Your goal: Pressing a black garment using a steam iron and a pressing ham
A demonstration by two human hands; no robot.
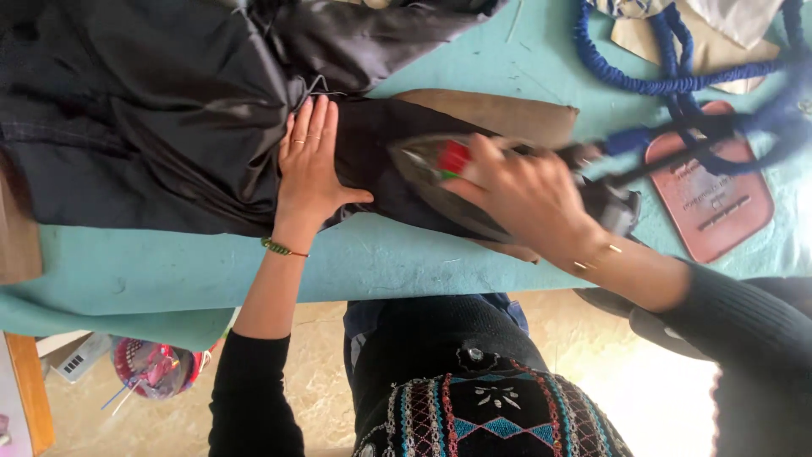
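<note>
right hand (529, 199) gripping iron (440, 173), left hand (309, 165) – flat (dark cloth (169, 101))

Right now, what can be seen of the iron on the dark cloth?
The silvery clothes iron with a red and green part on top rests sole-down on the black fabric spread over the teal padded table, its pointed nose toward the left hand, which lies flat on the cloth just apart from it. The right hand grips its handle from above, hiding much of the body. A blue braided cord runs from its rear. The picture is motion-blurred.
</note>
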